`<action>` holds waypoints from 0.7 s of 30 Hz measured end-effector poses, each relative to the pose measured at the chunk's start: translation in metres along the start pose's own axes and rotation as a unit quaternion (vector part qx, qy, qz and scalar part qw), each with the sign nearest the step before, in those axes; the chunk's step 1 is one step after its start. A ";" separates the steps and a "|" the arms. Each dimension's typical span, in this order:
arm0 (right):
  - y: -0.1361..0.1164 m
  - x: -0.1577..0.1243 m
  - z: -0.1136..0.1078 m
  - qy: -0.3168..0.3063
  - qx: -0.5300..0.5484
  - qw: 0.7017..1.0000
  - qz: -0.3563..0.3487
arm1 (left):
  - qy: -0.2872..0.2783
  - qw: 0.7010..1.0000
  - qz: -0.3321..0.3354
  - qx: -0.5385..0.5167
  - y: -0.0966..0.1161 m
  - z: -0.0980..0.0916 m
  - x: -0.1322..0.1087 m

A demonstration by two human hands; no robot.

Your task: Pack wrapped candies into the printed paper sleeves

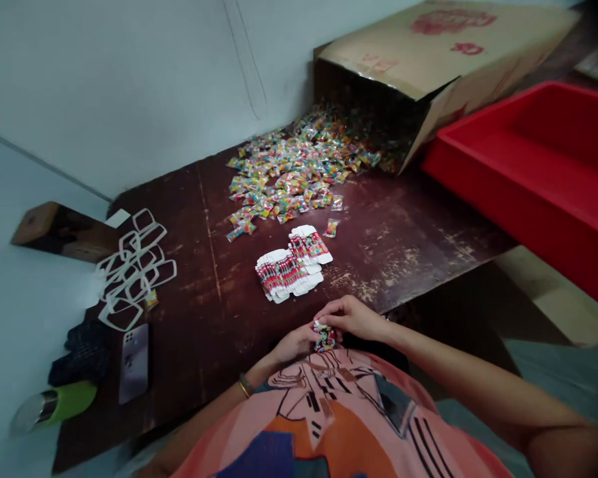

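Observation:
Close to my body, at the table's front edge, my left hand and my right hand both hold a small printed carton. The left fingers close on its left side. My right fingers pinch its top and right side. Just beyond lies a fanned stack of flat printed cartons with white flaps. A single clear candy packet rests near that stack. Farther back, a large heap of colourful candy packets spreads out from the mouth of a cardboard box.
A red tray juts in at the right. On the left lie pale plastic frames, a wooden block, a phone, dark cloth and a green-and-clear container. A wall runs behind the brown table.

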State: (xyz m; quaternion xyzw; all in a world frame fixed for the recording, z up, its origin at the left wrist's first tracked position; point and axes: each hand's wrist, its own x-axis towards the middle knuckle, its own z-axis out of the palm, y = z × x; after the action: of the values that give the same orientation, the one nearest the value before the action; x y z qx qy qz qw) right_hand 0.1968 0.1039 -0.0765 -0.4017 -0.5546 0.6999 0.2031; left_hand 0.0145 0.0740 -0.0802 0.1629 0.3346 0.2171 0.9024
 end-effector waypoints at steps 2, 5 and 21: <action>-0.002 -0.007 0.000 -0.013 -0.077 0.993 -0.093 | 0.016 1.000 0.014 0.007 -0.003 -0.003 -0.002; -0.005 -0.013 -0.003 -0.029 -0.153 0.972 -0.176 | 0.036 0.999 0.012 0.010 -0.005 -0.007 -0.001; -0.012 0.049 -0.069 0.124 -0.323 0.911 -0.225 | 0.068 0.981 0.090 0.157 0.007 -0.006 -0.007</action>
State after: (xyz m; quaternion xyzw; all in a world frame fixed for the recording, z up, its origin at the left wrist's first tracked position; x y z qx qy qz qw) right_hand 0.2198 0.1858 -0.0859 -0.3936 -0.7964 0.3625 0.2816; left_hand 0.0033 0.0775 -0.0773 0.3171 0.4091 0.2524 0.8175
